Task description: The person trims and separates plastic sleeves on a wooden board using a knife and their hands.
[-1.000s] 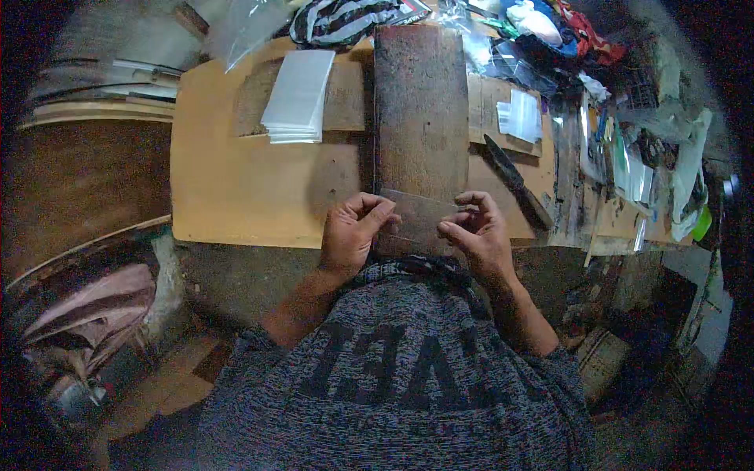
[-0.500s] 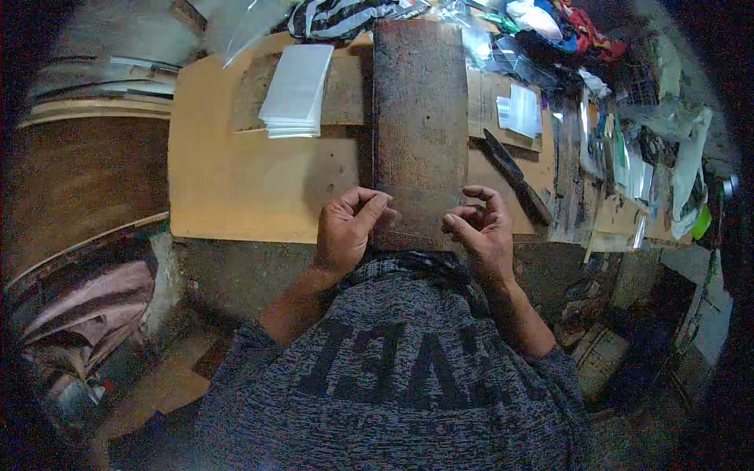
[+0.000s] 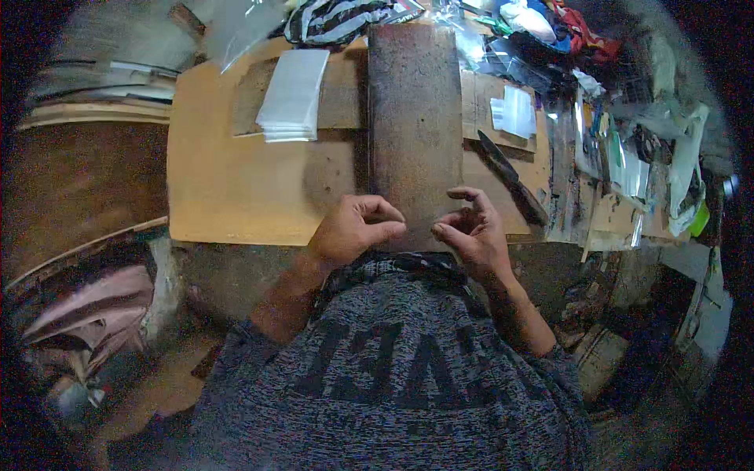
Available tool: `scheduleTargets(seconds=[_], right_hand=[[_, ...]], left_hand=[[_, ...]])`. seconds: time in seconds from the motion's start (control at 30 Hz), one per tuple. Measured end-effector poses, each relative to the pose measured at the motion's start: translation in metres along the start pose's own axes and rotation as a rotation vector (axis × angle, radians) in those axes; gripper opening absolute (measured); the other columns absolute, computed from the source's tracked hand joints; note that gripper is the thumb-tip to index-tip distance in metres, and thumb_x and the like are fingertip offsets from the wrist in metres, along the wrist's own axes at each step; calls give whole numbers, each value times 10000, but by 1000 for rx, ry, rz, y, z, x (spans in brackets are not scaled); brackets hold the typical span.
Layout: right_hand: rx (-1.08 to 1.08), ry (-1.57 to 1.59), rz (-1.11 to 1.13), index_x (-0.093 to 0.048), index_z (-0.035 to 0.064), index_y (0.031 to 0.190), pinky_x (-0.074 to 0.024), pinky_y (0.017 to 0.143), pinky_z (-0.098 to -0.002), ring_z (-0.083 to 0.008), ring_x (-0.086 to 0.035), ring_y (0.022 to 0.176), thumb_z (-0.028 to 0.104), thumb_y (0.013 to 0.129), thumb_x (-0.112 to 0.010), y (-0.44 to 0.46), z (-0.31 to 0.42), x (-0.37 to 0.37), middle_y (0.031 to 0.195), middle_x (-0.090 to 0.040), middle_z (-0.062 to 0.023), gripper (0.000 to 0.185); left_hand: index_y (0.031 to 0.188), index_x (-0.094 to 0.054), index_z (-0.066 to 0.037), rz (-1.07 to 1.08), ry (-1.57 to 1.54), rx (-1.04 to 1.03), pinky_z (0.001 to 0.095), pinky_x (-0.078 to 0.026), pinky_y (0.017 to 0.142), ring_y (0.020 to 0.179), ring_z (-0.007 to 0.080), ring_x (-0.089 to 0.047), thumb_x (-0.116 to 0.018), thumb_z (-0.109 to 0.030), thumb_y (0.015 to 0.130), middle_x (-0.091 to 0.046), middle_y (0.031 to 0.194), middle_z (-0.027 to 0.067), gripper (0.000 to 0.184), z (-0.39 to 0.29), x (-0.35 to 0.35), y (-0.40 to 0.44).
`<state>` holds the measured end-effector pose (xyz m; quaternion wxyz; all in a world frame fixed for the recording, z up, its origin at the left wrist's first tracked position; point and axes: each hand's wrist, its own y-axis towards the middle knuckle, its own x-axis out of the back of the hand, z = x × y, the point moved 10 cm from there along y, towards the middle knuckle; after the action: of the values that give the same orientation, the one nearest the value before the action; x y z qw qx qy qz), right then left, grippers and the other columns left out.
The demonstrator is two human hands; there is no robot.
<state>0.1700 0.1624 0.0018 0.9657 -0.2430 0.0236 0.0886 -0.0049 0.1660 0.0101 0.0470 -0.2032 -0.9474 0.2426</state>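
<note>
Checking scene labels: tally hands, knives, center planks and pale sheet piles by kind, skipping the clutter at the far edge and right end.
Hands: 2 (left hand, right hand)
Knife: 1
Center plank: 1
Pale sheet piles: 2 (left pile, right pile)
Total: 6

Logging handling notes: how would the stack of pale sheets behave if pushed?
The stack of pale sheets would probably slide out of line: its near edges are staggered. Each sheet looks thin, so likely light and floppy. Lying flat, the stack seems unlikely to tip.
</note>
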Motion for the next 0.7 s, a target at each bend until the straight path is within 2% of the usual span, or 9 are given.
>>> scheduleTargets(seconds=[0.07, 0.27, 0.33, 0.43, 0.5, 0.57, 0.63, 0.67, 0.7], right_hand=[[90, -277, 49, -447, 59, 1213, -500, 695, -247, -108, -608, 793, -4, 775, -696, -1, 16, -7, 870, -642, -65, 508], [114, -274, 89, -455, 59, 1231, -497, 672, -249, -118, -616, 784, 6, 801, -671, 2, 3, -11, 875, -647, -76, 484], [69, -267, 95, -453, 59, 1236, -495, 665, -247, -119, -616, 777, 12, 811, -663, 4, -1, -10, 871, -647, -78, 477], [93, -283, 129, -456, 67, 1240, -487, 643, -235, -115, -609, 762, 0, 819, -643, 7, 0, -9, 892, -642, -86, 466], [236, -234, -39, -508, 56, 1199, -501, 731, -316, -191, -627, 828, 60, 792, -680, 13, 15, 20, 956, -649, -135, 441], [474, -614, -334, -495, 41, 1209, -487, 767, -372, -257, -612, 872, 85, 795, -666, 23, 34, 72, 980, -618, -159, 449], [548, -889, -551, -493, 42, 1209, -458, 811, -453, -334, -573, 945, 170, 771, -684, 33, 27, 122, 1002, -582, -170, 494], [548, -893, -550, -493, 42, 1209, -458, 811, -453, -334, -573, 945, 170, 771, -684, 35, 17, 138, 1002, -582, -170, 494], [426, -1084, -584, -504, 49, 1189, -448, 814, -477, -356, -556, 968, 210, 754, -696, 41, 3, 155, 1016, -571, -171, 502]], left_hand=[[889, -663, 11, 69, 27, 18, 251, -471, 674, 733, 90, -584, -660, -151, 834, -657, 798, 39, 171, 6, -8, 2], [904, -674, 2, 62, 173, 22, 247, -485, 657, 725, 88, -600, -644, -128, 849, -670, 801, 42, 144, 22, -18, 3], [880, -670, 4, -8, 122, 132, 243, -486, 647, 710, 85, -597, -638, -134, 860, -669, 787, 37, 143, 36, -15, 1], [841, -669, 15, -41, -60, 108, 235, -458, 620, 676, 71, -562, -638, -161, 866, -649, 735, 22, 181, 36, -16, 0], [846, -663, 13, -69, -157, 99, 232, -462, 629, 680, 77, -570, -633, -166, 874, -652, 744, 25, 183, 41, -10, 1], [851, -657, 11, -97, -256, 95, 229, -467, 638, 684, 82, -578, -628, -170, 882, -654, 754, 28, 185, 43, -2, -1], [871, -644, 4, -175, -248, 87, 224, -473, 653, 694, 89, -589, -628, -185, 887, -660, 775, 42, 191, 39, 11, -3], [872, -641, -4, -199, -301, 124, 220, -471, 653, 698, 81, -585, -626, -182, 889, -657, 775, 37, 179, 40, 13, -5], [872, -641, -4, -199, -303, 122, 220, -471, 653, 698, 81, -585, -626, -182, 889, -657, 775, 37, 179, 42, 14, -4]])
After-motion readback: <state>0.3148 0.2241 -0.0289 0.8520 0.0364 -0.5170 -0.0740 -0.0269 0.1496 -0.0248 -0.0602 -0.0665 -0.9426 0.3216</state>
